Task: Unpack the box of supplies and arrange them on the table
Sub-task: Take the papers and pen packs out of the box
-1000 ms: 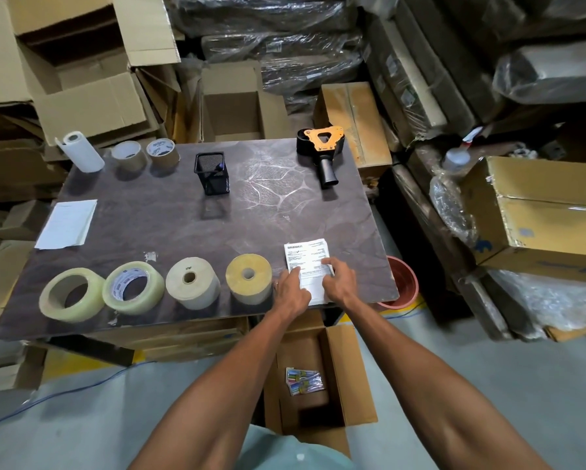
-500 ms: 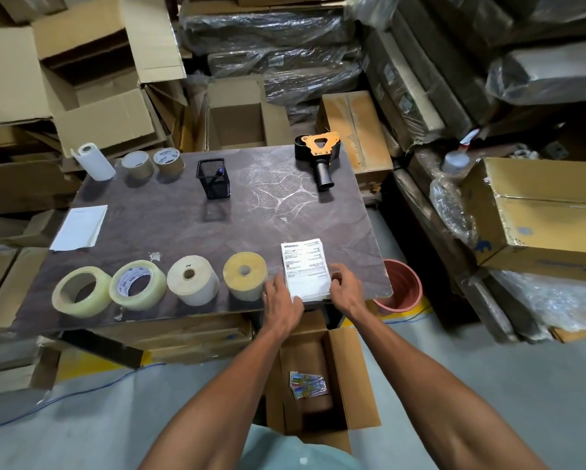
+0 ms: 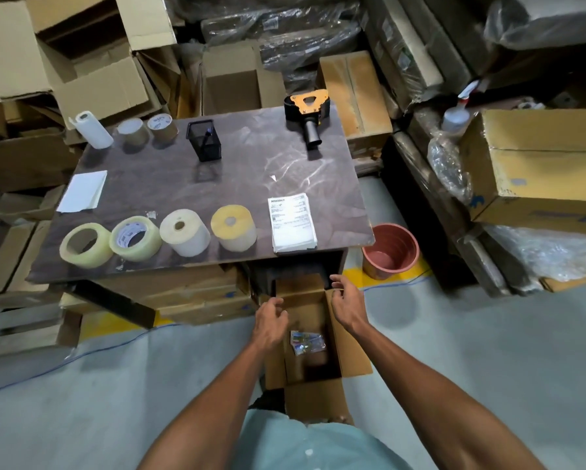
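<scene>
Head view: your left hand (image 3: 270, 322) and right hand (image 3: 347, 304) hover empty, fingers loosely curled, over the open cardboard box (image 3: 318, 374) at six o'clock. Its glossy packet (image 3: 307, 342) looks slippery and could slide from a careless pinch. The flat paper stack (image 3: 293, 222) overhangs the table (image 3: 169, 178) edge; a brush could tip it off.

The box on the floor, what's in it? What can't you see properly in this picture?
- Open box, head view: a small colourful packet lies inside, blurred, so what it is stays unclear; the left hand covers the box's left side.
- Printed paper stack: small print unreadable.
- Black mesh holder: contents too small and dark.
- Under the table: in shadow.
</scene>
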